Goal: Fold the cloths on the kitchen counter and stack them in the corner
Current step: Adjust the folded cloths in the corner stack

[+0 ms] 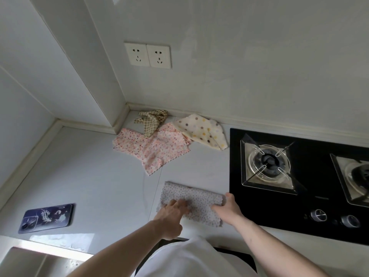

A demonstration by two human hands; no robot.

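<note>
A grey dotted cloth (196, 198) lies folded into a band on the counter (95, 176) near its front edge. My left hand (172, 215) presses flat on the cloth's left part with straight fingers. My right hand (229, 208) holds the cloth's right edge, thumb up beside the stove. Farther back lie a pink flowered cloth (153, 150), spread and rumpled, a cream cloth with coloured dots (201, 130), and a crumpled brown checked cloth (152, 118) close to the wall corner.
A black gas stove (311, 196) with two burners and knobs fills the right side, touching distance from the grey cloth. A phone (47, 217) lies face down at the left. Two wall sockets (147, 55) sit above the corner. A sink edge (30, 256) shows at the bottom left.
</note>
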